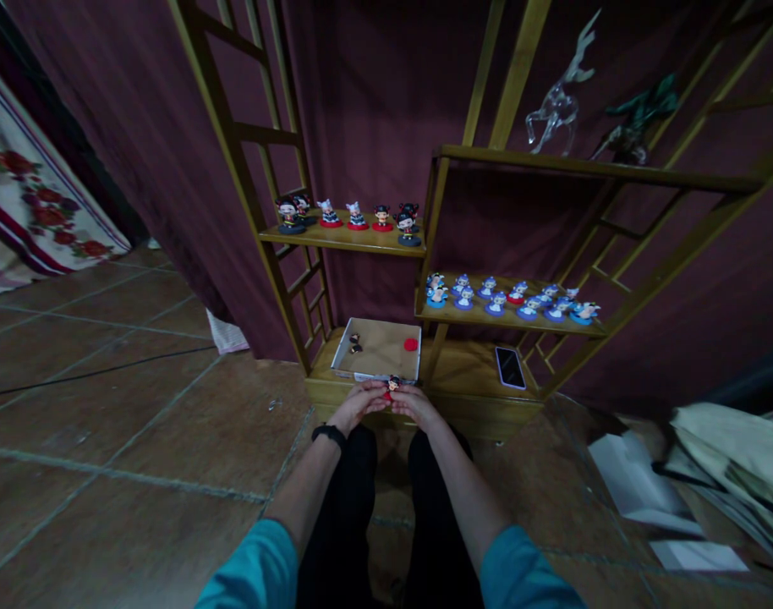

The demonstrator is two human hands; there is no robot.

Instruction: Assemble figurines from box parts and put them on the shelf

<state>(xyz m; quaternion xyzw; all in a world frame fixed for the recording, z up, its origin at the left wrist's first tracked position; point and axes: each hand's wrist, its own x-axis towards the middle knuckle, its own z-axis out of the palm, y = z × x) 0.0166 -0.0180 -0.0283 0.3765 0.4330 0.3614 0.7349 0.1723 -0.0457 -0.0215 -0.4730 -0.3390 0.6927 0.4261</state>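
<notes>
Between my fingertips, just in front of the shelf's low edge, is a small figurine (393,384) with black hair and a red base. My left hand (363,402) is closed on it from the left, and my right hand (414,403) grips it from the right. Right behind my hands lies a shallow cardboard box (383,342) with white walls. Inside it are a red round base (411,345) on the right and small dark figurine pieces (355,342) on the left.
Black-haired and grey figurines (354,215) line the upper left shelf (354,240). Several purple and blue figurines (496,303) stand on the right shelf. A phone (510,367) lies low on the right. A glass deer (561,101) stands above. A pale bag (729,457) is on the floor.
</notes>
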